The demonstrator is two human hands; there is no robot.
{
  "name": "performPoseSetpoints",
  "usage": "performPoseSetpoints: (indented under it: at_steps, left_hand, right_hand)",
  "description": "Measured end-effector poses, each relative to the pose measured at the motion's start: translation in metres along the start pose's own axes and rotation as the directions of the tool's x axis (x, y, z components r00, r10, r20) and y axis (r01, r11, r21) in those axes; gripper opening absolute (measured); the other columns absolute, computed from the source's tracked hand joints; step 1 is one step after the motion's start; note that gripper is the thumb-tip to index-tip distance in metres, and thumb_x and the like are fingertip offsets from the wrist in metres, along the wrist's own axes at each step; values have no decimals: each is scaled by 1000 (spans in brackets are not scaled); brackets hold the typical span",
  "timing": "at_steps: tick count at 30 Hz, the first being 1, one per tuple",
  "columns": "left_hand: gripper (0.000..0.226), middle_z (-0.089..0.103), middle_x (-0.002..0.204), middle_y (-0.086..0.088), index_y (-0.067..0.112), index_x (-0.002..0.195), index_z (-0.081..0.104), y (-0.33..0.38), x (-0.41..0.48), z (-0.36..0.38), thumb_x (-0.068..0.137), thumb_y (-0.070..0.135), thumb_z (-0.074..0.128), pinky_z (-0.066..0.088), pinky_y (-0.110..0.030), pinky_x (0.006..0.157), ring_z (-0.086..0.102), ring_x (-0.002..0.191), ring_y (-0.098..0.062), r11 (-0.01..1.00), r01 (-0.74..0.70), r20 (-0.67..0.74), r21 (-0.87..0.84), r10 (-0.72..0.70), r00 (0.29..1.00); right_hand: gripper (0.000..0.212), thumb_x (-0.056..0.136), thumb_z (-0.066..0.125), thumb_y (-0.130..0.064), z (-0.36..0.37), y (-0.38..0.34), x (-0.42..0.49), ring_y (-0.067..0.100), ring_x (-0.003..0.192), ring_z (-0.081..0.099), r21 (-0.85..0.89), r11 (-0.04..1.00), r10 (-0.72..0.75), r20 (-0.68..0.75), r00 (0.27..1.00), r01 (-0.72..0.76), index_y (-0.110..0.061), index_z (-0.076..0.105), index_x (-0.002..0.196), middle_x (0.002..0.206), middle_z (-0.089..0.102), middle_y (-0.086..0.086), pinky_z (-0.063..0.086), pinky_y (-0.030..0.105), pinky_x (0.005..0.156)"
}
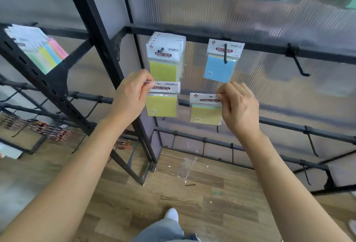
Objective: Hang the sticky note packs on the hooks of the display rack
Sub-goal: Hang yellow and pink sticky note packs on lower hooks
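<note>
1. Here, a person faces a black display rack [192, 33] with a sticky note pack in each hand, both packs held in the air below the upper crossbar, neither yet on a hook.
2. The left hand [133, 95] pinches the header corner of the left pack [162, 104] between thumb and curled fingers [146, 82]. It hangs just under the crowded stack [165, 58] on the hook near the crossbar's left end.
3. The right hand [238, 106] likewise pinches the right pack [206, 113] by its header, lower down, beneath a lone blue pack [220, 66] on the middle hook.
4. An empty hook [297, 63] juts from the crossbar further right.
5. Likely trouble: held by one corner, either pack can swing and its hole miss the hook tip. The left hook looks nearly full, so another pack may sit at the tip and slip to the floor [212, 199]. No hand is free to steady anything.
</note>
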State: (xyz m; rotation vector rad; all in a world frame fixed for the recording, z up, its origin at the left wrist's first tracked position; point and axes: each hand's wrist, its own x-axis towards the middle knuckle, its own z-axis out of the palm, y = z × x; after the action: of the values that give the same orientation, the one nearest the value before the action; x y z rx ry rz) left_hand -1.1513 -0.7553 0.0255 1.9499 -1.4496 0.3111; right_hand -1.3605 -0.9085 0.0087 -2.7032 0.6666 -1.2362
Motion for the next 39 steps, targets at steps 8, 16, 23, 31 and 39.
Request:
performPoseSetpoints:
  at_steps: [8, 16, 23, 31, 39]
  left_hand:
    - [13, 51, 83, -1, 2, 89, 53, -25, 54, -1, 95, 12, 48, 29, -31, 65, 43, 78, -18, 999, 35, -24, -16, -36, 999]
    - [11, 52, 95, 0, 8, 91, 51, -31, 77, 0, 96, 17, 47, 34, -7, 57, 47, 83, -10, 996, 53, 17, -74, -52, 999]
    - [12, 62, 107, -12, 10, 89, 49, -30, 85, 4, 97, 18, 46, 37, -13, 55, 53, 85, -14, 992, 101, 55, -80, -97, 994]
    - [13, 63, 101, -13, 3, 95, 61, -32, 96, 14, 91, 14, 55, 35, -28, 70, 54, 90, -23, 988, 157, 51, -8, -157, 986]
    - [18, 58, 101, -12, 2, 98, 58, -29, 90, 22, 85, 13, 63, 37, -38, 82, 52, 97, -29, 987, 147, -130, 69, -137, 982]
  right_hand:
    - [11, 89, 49, -9, 18, -1, 31, 24, 66, 50, -39, 999, -23, 2, 1000, 23, -7, 54, 79, 77, 60, 8, 42, 35, 53]
    - [11, 89, 53, -10, 28, -2, 43, 25, 67, 51, -78, 997, -24, -4, 1000, 24, -7, 54, 78, 78, 60, 9, 45, 40, 53]
    - [16, 90, 47, -13, 24, -3, 45, 25, 65, 50, -64, 998, -24, -23, 999, 23, -7, 54, 77, 75, 59, 7, 42, 36, 52]
    - [18, 91, 44, -16, 20, -3, 50, 24, 65, 50, -30, 998, -46, -23, 999, 46, -8, 53, 77, 76, 60, 7, 42, 34, 52]
    - [17, 89, 46, -14, 21, -4, 54, 23, 63, 49, -21, 999, -46, -16, 999, 45, -8, 54, 76, 73, 59, 6, 42, 33, 52]
